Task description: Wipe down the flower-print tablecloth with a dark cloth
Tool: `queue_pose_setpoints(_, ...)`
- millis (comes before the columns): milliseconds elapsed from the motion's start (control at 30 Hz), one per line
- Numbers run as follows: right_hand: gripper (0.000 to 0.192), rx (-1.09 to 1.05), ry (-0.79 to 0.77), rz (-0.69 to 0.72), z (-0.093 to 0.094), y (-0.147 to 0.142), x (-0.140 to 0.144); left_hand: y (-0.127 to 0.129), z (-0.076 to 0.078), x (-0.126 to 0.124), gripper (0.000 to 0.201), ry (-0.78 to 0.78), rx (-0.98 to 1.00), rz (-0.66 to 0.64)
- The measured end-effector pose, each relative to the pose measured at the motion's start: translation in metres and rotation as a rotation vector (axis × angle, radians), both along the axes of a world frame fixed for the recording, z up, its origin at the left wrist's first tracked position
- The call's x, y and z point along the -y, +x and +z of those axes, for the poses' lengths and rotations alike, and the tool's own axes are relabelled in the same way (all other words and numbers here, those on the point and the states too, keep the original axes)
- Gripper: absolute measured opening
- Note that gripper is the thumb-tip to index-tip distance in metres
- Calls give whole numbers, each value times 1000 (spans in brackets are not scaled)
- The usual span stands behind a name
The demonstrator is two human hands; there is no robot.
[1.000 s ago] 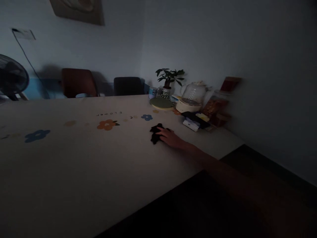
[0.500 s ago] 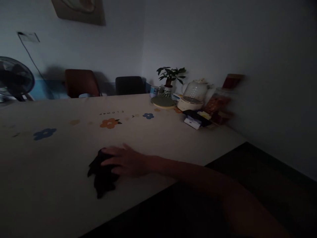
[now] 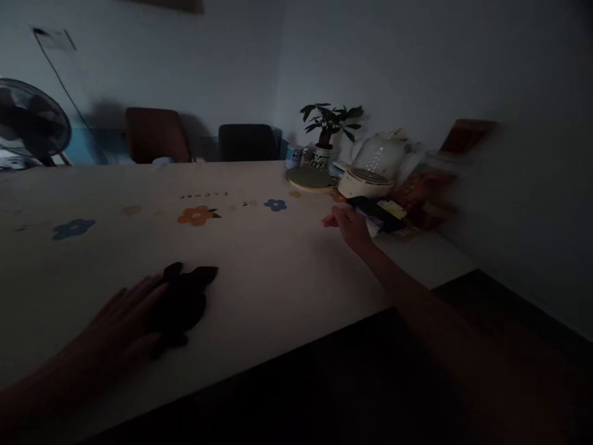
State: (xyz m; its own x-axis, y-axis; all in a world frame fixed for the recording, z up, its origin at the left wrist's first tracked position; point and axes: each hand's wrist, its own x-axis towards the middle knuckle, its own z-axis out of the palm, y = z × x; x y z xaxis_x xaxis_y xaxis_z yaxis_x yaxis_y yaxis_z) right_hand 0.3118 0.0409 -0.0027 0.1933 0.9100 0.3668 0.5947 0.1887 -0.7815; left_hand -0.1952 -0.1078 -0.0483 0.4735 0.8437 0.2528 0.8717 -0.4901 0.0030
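On the white worktop (image 3: 278, 278), nearer than the orange printed flower (image 3: 188, 216), lies the black, crumpled cloth (image 3: 183, 303). The left hand (image 3: 123, 318) touches it, fingers and thumb apart. Right of the flower, the right hand's (image 3: 352, 227) grip I cannot judge. Flat, gentle pressure seems best.

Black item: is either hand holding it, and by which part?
The left hand touches the black item at its left side; gripped or just pressed cannot be told. The right hand is apart from it.
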Motion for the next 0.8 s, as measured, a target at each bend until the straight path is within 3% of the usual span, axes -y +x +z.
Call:
queue_pose_setpoints(100, 71, -115, 21, -12, -5, 8, -6, 34, -7, -21, 76, 7, -9, -132)
queue_pose_setpoints(300, 63, -197, 31, -21, -12, 4, -4, 116, 6, -35, 77, -53, 0, -355)
queue_pose_setpoints(433, 57, -296, 67, -44, -10, 7, -6, 205, 18, -54, 67, -227, 44, -537)
queue_pose_setpoints(533, 55, -374, 71, -109, -6, 15, -9, 283, 27, -69, 71, -345, 55, -588)
queue_pose_setpoints(633, 55, -371, 57, -163, -4, 21, -9, 347, 32, -73, 73, -360, 81, -637)
queue_pose_setpoints(700, 54, -359, 45, -188, -5, 23, -8, 371, 31, -70, 67, -286, 106, -674)
queue_pose_setpoints(800, 51, -342, 22, -201, -7, 22, -7, 370, 26, -58, 54, -107, 103, -725)
